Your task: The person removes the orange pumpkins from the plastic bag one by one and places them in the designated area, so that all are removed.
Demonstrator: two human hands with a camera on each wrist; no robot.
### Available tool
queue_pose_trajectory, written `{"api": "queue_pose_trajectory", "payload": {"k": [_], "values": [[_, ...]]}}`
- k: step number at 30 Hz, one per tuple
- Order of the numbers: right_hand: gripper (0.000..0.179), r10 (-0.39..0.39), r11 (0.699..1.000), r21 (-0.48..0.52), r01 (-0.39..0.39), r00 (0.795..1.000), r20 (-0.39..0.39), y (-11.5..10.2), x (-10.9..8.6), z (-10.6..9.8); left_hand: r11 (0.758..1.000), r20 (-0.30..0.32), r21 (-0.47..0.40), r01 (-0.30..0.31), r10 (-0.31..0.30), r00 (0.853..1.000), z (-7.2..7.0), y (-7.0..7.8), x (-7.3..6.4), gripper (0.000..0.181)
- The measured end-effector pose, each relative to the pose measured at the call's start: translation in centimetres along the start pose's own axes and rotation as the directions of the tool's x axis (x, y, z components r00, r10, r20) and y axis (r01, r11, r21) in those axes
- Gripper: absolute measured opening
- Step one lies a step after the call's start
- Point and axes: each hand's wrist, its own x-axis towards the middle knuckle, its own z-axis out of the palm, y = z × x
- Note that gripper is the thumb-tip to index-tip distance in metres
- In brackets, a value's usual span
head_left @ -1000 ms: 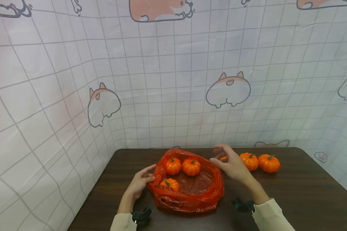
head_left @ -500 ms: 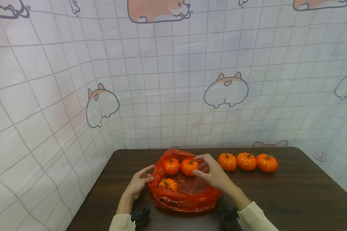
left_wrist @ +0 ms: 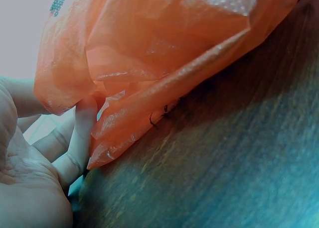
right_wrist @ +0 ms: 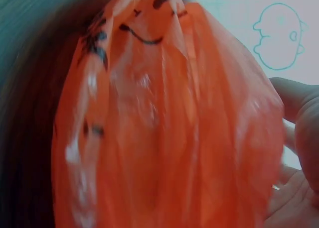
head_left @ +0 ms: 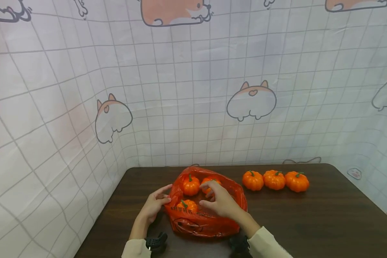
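A red plastic bag [head_left: 209, 227] with dark printing stands with its mouth spread wide on the table. Inside it are three small orange pumpkins: a back-left pumpkin [head_left: 191, 185], a front-left pumpkin [head_left: 188, 206], and a back-right pumpkin [head_left: 209, 180] partly covered by my right hand. My left hand [head_left: 154, 204] pinches the bag's left rim; the left wrist view shows the bag's film [left_wrist: 144, 54] between thumb and fingers. Over the bag's mouth is my right hand [head_left: 221, 200], thumb and fingers apart, holding nothing visible. In the right wrist view the bag's side hides part of that hand [right_wrist: 304, 133].
To the right of the bag, three more pumpkins stand in a row: a left one [head_left: 253, 180], a middle one [head_left: 274, 180] and a right one [head_left: 297, 181]. They sit near the back of the dark wooden table [head_left: 309, 222]. A patterned cloth wall [head_left: 193, 107] rises behind.
My right hand has moved left, from beside the pumpkin row to over the bag's mouth, uncovering the row's left pumpkin. My left hand stays at the bag's left rim.
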Motion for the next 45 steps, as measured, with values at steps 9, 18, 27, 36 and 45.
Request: {"api": "queue_pose_trajectory", "payload": {"k": [9,18,27,36,45], "values": [[0.049,0.027,1.000,0.013,-0.028,0.997,0.071,-0.4,0.9,1.5,1.000,-0.001,-0.005,0.002,-0.002,1.000,-0.1,0.0,0.0,0.054],[0.055,0.056,0.998,-0.019,-0.053,0.985,0.165,-0.4,1.1,2.0,1.000,-0.007,0.000,0.003,-0.003,1.000,0.0,0.2,-0.2,0.053],[0.063,0.030,0.996,-0.089,-0.009,0.970,0.240,0.6,1.0,2.7,1.000,-0.002,-0.012,0.002,-0.002,1.000,0.0,0.2,-0.1,0.054],[0.070,0.039,0.998,-0.052,-0.025,0.958,0.284,1.0,0.8,3.0,1.000,-0.012,-0.009,0.005,-0.005,1.000,0.0,0.2,-0.1,0.054],[0.069,0.055,0.998,-0.034,-0.046,0.948,0.313,1.5,0.8,2.9,1.000,-0.013,-0.005,0.007,-0.007,1.000,0.1,0.2,-0.1,0.053]]}}
